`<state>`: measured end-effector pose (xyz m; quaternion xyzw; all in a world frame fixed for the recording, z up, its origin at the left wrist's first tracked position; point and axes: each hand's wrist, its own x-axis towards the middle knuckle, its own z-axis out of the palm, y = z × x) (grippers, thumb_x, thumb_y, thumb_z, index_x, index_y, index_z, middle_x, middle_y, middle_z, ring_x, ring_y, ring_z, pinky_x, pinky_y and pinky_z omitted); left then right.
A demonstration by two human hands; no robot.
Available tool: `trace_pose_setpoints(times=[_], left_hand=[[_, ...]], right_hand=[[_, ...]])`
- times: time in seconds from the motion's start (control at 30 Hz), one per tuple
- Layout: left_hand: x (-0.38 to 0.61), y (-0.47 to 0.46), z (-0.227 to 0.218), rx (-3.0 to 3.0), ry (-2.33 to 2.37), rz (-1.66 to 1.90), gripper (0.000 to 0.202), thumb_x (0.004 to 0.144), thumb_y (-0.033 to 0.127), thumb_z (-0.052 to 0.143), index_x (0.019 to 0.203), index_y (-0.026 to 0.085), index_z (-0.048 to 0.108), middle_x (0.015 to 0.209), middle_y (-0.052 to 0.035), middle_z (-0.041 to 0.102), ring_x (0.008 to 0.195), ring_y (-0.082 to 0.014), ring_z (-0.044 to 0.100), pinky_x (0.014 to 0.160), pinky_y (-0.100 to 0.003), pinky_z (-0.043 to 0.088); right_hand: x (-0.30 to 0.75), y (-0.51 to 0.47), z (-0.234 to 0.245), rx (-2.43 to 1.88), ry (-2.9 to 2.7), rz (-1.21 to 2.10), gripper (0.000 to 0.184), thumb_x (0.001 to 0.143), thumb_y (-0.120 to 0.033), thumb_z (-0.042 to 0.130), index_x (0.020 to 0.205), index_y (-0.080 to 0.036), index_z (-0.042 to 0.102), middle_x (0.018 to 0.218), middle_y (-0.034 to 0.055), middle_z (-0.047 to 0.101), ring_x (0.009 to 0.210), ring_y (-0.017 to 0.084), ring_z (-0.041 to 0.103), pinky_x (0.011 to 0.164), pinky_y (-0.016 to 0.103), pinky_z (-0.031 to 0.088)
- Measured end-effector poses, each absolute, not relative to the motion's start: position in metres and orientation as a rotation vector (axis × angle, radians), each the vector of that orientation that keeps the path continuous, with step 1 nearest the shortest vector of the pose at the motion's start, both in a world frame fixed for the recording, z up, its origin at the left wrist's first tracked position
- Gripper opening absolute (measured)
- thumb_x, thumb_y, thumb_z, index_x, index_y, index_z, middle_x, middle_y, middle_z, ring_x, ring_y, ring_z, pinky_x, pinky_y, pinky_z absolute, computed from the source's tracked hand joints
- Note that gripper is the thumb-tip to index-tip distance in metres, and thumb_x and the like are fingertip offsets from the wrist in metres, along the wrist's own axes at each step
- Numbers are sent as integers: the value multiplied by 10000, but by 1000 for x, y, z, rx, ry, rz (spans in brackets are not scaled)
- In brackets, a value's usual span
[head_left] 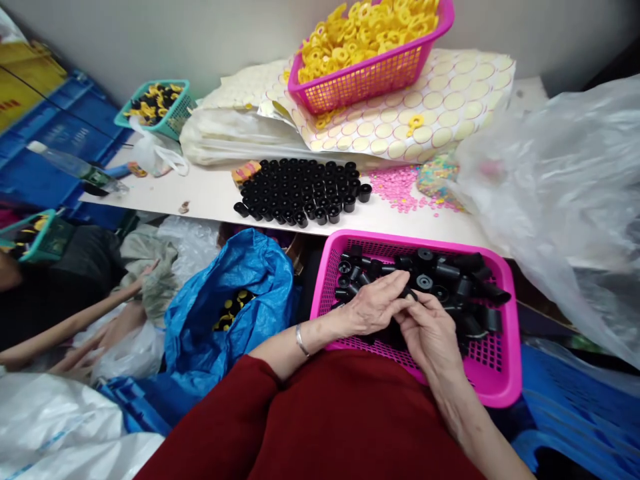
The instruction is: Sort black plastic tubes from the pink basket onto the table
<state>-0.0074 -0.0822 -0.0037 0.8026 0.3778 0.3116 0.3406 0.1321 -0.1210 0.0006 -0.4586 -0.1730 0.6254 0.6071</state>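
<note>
Pinching a small black piece (pixel 411 293) between them, both partly curled hands (pixel 374 307) (pixel 433 332) meet over the pink basket (pixel 510 363).

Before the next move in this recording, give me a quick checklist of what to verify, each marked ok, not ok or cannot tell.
1. Hands in view: ok, the left hand and right hand meet over the front pink basket.
2. Piece in hand: ok, a black piece shows between them.
3. Firm hold: cannot tell, the hands hide most of it.
4. Black caps grouped: ok, packed closely on the white table.
5. Pink bits contained: not ok, loose beside the caps.
6. Yellow rings all inside the rear pink basket: not ok, one lies outside.
</note>
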Motion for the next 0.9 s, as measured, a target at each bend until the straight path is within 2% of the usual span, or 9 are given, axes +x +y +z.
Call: trace_pose_setpoints(times=[0.07,0.2,0.27,0.37,0.47,0.57,0.67,0.77,0.9], left_hand=[[-14,-77,7,2070,964,753,426,980,323,513,1375,196,610,1411,-158,649,1341,-259,607,1125,-442,528],[-27,-42,36,2106,1111,642,345,914,289,609,1250,352,656,1253,-46,730,1161,-221,687,992,-454,574],[-32,-15,48,2215,1250,609,259,920,263,585,1149,330,686,1211,-47,718,1128,-224,680,968,-437,568],[-35,31,57,2433,1410,480,209,920,133,495,975,217,679,1152,-95,680,1139,-244,627,1020,-412,509],[-35,72,53,2552,1432,376,141,890,81,520,899,163,635,1082,-114,660,1304,-318,502,1142,-519,364],[-34,100,42,2615,1391,391,187,880,46,498,905,173,634,1087,-100,644,1447,-336,376,1213,-596,194],[-33,115,32,2652,1405,399,260,878,44,459,989,169,658,1274,-136,608,1479,-340,336,1220,-616,153],[-36,121,29,2686,1423,323,338,882,68,422,1118,146,652,1357,-184,577,1415,-350,400,1206,-650,172],[-42,126,33,2710,1410,223,429,879,66,362,1207,140,629,1386,-207,565,1360,-348,442,1195,-680,181]], right_hand=[[130,-121,2,-1027,-424,1549,365,609,-379,962,792,-222,688,739,-32,729,683,157,730,745,424,680],[128,-122,6,-1100,-577,1617,370,761,-555,828,900,-224,739,897,84,799,787,236,775,682,407,675],[130,-124,6,-1213,-667,1512,362,744,-512,847,938,-227,739,922,103,808,751,241,771,622,381,660],[140,-127,4,-1341,-834,1254,350,716,-443,863,939,-211,725,843,73,792,670,206,730,567,337,617],[158,-128,2,-1436,-1040,904,276,785,-434,788,951,-221,727,813,43,763,674,190,689,616,350,597],[180,-124,-1,-1587,-1276,485,175,863,-410,694,918,-246,723,843,48,740,723,217,658,710,411,586],[198,-115,-3,-1696,-1512,171,159,901,-372,630,927,-237,711,998,103,749,935,298,665,890,507,549],[206,-101,-3,-1762,-1699,73,252,912,-337,592,1107,-212,690,1248,161,700,1141,364,599,1014,583,475],[203,-81,-1,-1832,-1946,162,475,896,-289,556,1352,-157,569,1400,213,605,1256,422,508,973,603,473]])
